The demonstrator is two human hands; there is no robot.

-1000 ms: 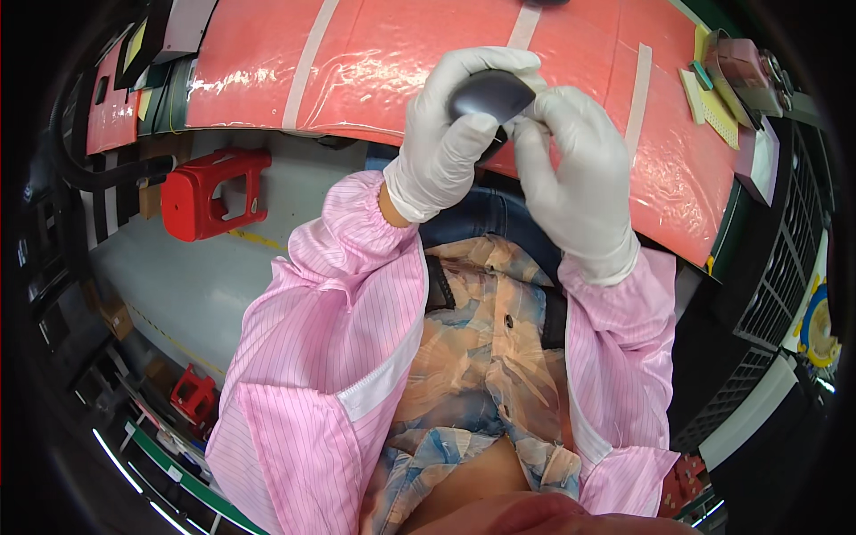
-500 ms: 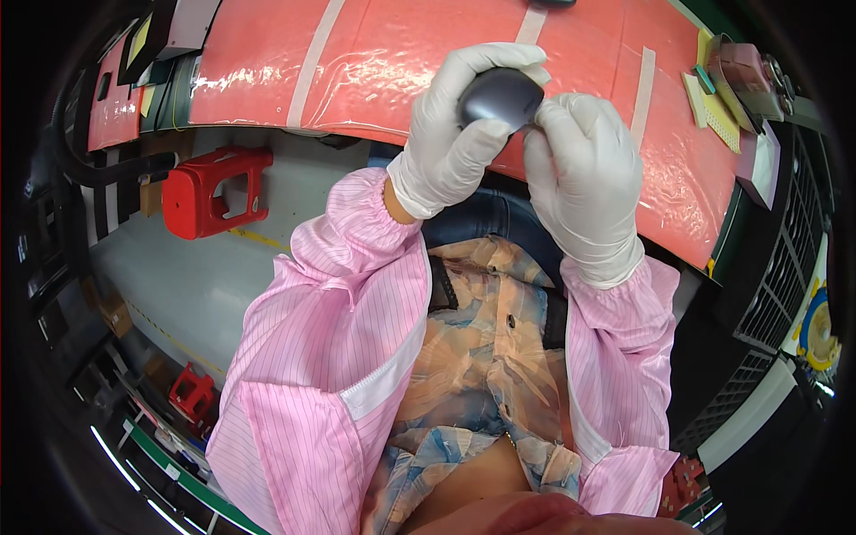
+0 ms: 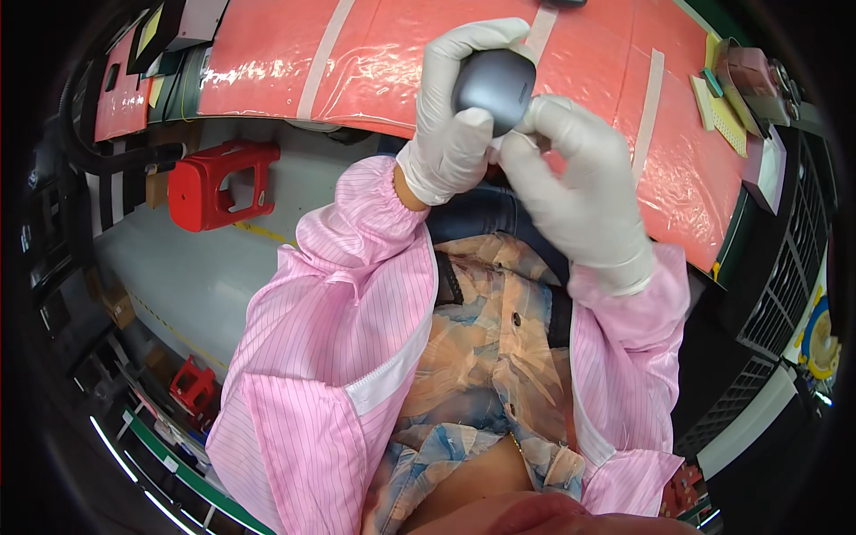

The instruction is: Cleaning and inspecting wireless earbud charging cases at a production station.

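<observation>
My left hand (image 3: 450, 116), in a white glove, is closed round a smooth, rounded dark grey device (image 3: 496, 87) that resembles a small case. It holds the device up above the near edge of the red-covered bench, thumb on the lower edge and fingers curled behind. Also gloved in white, my right hand (image 3: 580, 178) has its thumb and forefinger pinched together at the device's lower right edge. Whatever lies between those fingertips is too small and too covered to make out.
The bench (image 3: 383, 89) has a shiny red cover with pale tape strips. Yellow pads (image 3: 722, 125) and a clear container (image 3: 749, 71) stand at its right end. A red stool (image 3: 192, 192) is on the floor to the left. Another dark object (image 3: 566, 3) lies at the far edge of view.
The device has been tilted and raised slightly, so more of its broad face shows. My right hand's fingertips have shifted down and left to its lower edge. The view has moved a little.
</observation>
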